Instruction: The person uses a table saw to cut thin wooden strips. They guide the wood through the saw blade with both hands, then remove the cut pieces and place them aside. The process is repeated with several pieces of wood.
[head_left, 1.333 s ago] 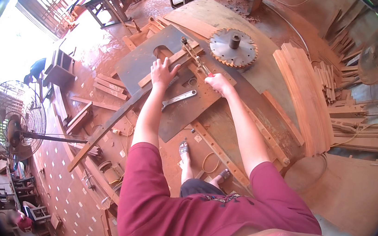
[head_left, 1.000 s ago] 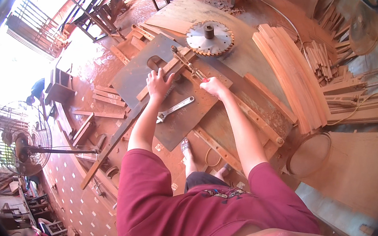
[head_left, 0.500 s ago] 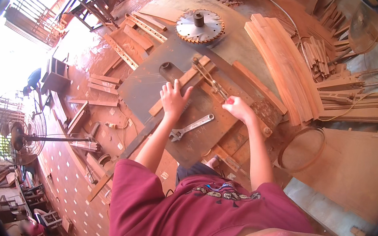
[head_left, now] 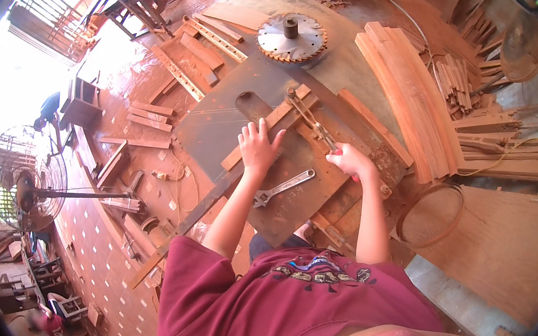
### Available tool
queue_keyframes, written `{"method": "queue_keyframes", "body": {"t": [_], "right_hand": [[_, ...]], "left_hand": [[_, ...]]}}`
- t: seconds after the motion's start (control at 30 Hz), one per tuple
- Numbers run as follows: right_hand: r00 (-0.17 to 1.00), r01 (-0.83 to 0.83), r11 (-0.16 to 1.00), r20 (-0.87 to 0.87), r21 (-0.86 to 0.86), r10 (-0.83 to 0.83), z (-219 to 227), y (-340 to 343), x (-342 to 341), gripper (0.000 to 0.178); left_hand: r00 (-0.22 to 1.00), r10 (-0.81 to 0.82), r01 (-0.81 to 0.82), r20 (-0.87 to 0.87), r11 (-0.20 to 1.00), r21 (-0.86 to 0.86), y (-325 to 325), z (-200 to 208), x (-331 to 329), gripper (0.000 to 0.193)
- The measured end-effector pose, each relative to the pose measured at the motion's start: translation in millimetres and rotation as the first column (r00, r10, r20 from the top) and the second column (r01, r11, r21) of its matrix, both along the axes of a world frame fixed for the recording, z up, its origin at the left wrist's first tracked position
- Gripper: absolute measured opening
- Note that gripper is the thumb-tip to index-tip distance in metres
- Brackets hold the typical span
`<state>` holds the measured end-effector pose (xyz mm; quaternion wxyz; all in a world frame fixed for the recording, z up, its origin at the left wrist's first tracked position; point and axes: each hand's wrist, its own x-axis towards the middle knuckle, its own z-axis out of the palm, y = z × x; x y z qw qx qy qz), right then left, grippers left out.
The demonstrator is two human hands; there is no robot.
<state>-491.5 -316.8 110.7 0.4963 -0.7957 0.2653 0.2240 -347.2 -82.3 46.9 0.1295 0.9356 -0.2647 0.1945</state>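
Observation:
My left hand point(head_left: 258, 149) lies with fingers spread on a narrow wooden strip point(head_left: 233, 158), which runs slantwise across the grey metal plate point(head_left: 208, 125) of a saw table. Toward the strip's far right end, a metal toggle clamp point(head_left: 304, 109) reaches over it. Closed around the clamp's red handle point(head_left: 355, 178) is my right hand point(head_left: 352, 160). An adjustable wrench point(head_left: 294, 182) rests on the plate between my forearms. Beyond the strip stands a round toothed saw blade point(head_left: 304, 43), lying flat on its spindle.
Long wooden boards point(head_left: 410, 99) are stacked at the right of the table. More offcuts point(head_left: 150, 118) lie on the floor to the left, near a standing fan point(head_left: 26, 189). A hoop point(head_left: 430, 216) rests on a plywood sheet point(head_left: 509, 240) at the lower right.
The whole view has shifted slightly. My right hand has changed from touching the red handle's end to wrapping around it. My left hand stays on the strip.

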Motion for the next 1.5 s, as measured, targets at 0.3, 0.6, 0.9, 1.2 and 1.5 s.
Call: {"method": "queue_keyframes", "body": {"t": [0.3, 0.6, 0.9, 1.2, 1.5], "right_hand": [[0.992, -0.124, 0.984, 0.043, 0.124, 0.120, -18.1, 9.2, 85.8, 0.035], [0.969, -0.103, 0.901, 0.247, 0.422, -0.005, -46.2, 40.2, 203.8, 0.032], [0.952, -0.113, 0.882, 0.303, 0.457, -0.035, -49.2, 68.1, 308.6, 0.037], [0.956, -0.048, 0.856, 0.273, 0.514, -0.110, -48.1, 72.4, 300.9, 0.031], [0.954, -0.118, 0.828, 0.293, 0.548, -0.058, -55.2, 40.5, 218.5, 0.022]], "left_hand": [[0.999, 0.022, -0.023, 0.035, 0.999, 0.041, 22.4, -1.3, 77.9, 0.064], [0.992, 0.029, -0.034, 0.125, 0.999, 0.041, 55.5, -6.0, 200.6, 0.064], [0.993, 0.047, -0.054, 0.106, 0.996, 0.069, 83.7, -8.2, 309.2, 0.070], [0.987, 0.059, -0.064, 0.149, 0.998, 0.026, 86.0, -16.1, 306.1, 0.068], [0.994, 0.066, -0.066, 0.089, 0.998, -0.004, 61.2, -10.0, 217.6, 0.070]]}}
